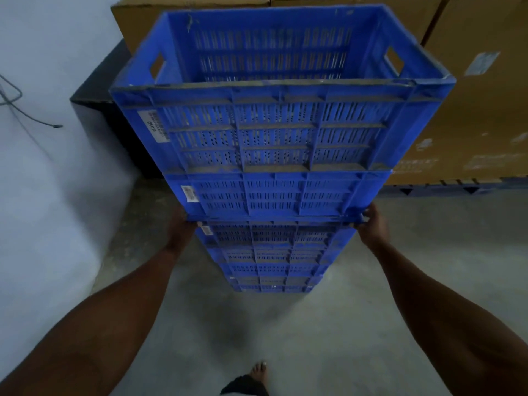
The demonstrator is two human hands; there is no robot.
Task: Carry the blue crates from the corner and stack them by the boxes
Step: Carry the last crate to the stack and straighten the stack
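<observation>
Head view. A tall stack of blue crates (pixel 274 195) stands on the grey concrete floor (pixel 328 332), directly ahead of the person. The top crate (pixel 281 90) is open and empty, its slotted walls and handle cut-outs visible; a white label (pixel 153 126) sits on its near face at the left. A second crate (pixel 277 194) sits under it, then several more, nested lower, down to the floor.

Left hand (pixel 180 225) is at the left end of the stack, fingers wrapped out of sight behind the rim below the second crate. Right hand (pixel 373 224) is at the right end at the same height, fingers curled over the rim edge. Both hands clasp that rim; both arms are stretched forward.

Behind the stack: large brown cardboard boxes (pixel 468 115), the right ones resting on a dark pallet (pixel 445 187). The stack stands just in front of them. A black box-like object (pixel 105 110) is behind and to the left, against the pale wall (pixel 45 181). A loose cable (pixel 17 101) hangs on that wall.

A bare foot (pixel 259 372) shows at the bottom edge, on the floor.
</observation>
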